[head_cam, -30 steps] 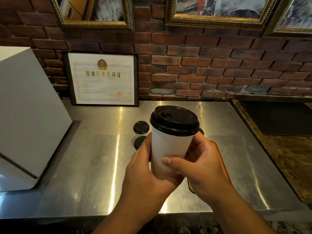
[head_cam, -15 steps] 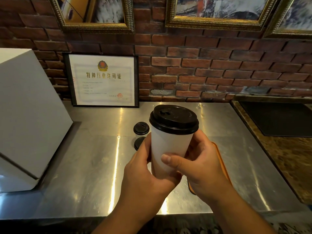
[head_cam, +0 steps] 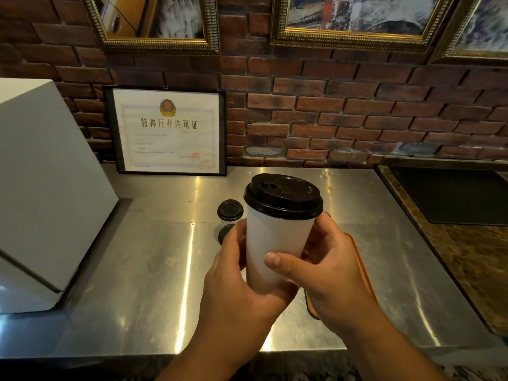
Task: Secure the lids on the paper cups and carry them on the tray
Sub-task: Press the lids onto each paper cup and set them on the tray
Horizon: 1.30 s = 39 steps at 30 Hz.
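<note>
A tall white paper cup (head_cam: 277,243) with a black lid (head_cam: 283,196) on top is held upright above the steel counter. My left hand (head_cam: 239,281) wraps its lower left side and base. My right hand (head_cam: 327,273) grips its right side, thumb across the front. Behind the cup stands a second, smaller-looking cup with a black lid (head_cam: 230,209), and a loose black lid (head_cam: 226,232) lies beside it. An orange tray (head_cam: 360,259) lies under my right hand, mostly hidden.
The steel counter (head_cam: 154,265) runs along a brick wall. A large white box (head_cam: 41,188) stands at the left. A framed certificate (head_cam: 167,132) leans on the wall. A stone worktop with a black mat (head_cam: 450,196) lies at the right.
The cup has stayed in both hands almost unmoved; it has lifted very slightly toward the camera. Fingers hold the same grip.
</note>
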Each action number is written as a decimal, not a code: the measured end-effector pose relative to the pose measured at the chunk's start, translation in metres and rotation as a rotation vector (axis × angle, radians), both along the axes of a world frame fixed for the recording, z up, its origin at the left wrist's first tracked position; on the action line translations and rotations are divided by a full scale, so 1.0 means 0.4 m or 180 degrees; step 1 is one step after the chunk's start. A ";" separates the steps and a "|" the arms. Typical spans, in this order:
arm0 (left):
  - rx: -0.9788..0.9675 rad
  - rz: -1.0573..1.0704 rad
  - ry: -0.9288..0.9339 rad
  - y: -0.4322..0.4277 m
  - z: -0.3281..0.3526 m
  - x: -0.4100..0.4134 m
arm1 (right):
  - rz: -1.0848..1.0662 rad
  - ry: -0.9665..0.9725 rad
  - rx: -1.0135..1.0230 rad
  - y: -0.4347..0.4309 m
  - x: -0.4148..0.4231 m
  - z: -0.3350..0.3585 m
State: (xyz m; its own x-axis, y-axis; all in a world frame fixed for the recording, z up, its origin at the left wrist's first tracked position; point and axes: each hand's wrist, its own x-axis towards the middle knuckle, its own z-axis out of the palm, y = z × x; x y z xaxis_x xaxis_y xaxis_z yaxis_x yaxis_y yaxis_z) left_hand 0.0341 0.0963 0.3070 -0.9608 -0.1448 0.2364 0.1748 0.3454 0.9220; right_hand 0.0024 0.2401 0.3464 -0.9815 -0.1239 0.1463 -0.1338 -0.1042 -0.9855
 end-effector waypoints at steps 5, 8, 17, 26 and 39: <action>0.0011 0.0054 0.0038 0.002 0.010 0.000 | -0.0024 -0.0022 -0.0045 0.003 0.001 -0.008; 0.0056 -0.0012 0.0027 0.004 0.011 0.001 | -0.0039 -0.0028 -0.0026 0.005 0.003 -0.007; -0.0036 0.0082 -0.0055 0.005 0.000 0.003 | -0.0079 -0.0056 0.0017 0.004 0.004 -0.004; -0.0072 0.0079 -0.0003 0.004 0.008 0.010 | 0.0019 -0.0057 0.0067 0.010 0.006 -0.004; 0.0018 0.0035 -0.0045 0.014 0.021 0.026 | -0.0120 -0.0039 0.0002 0.015 0.027 -0.011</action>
